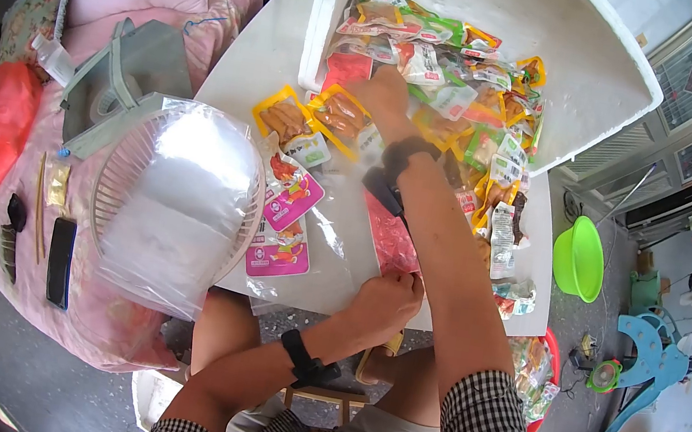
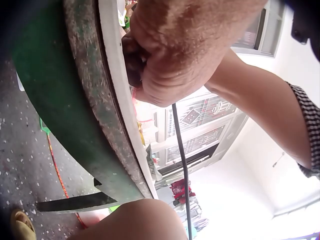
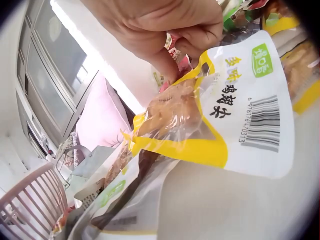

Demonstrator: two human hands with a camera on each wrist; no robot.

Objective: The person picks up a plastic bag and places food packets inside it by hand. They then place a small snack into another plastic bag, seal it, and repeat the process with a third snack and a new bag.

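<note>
My left hand (image 1: 386, 307), fingers curled, pinches the lower end of a pink snack packet (image 1: 392, 236) at the table's near edge. In the left wrist view the left hand (image 2: 175, 50) is bent at the edge, its fingertips in shadow. My right hand (image 1: 377, 96) reaches into the white foam box (image 1: 603, 53) and pinches a red-pink packet (image 1: 347, 71). In the right wrist view the right hand (image 3: 165, 30) has its fingertips on pink wrapping, partly behind a yellow-edged chicken snack packet (image 3: 175, 110). More snack packets (image 1: 449, 62) fill the box.
Yellow-edged packets (image 1: 285, 115) and magenta packets (image 1: 282, 251) lie on the white table (image 1: 338, 206). Left of them, clear plastic bags (image 1: 180, 191) cover a round basket (image 1: 104, 189). A green basin (image 1: 578, 260) stands on the floor at right.
</note>
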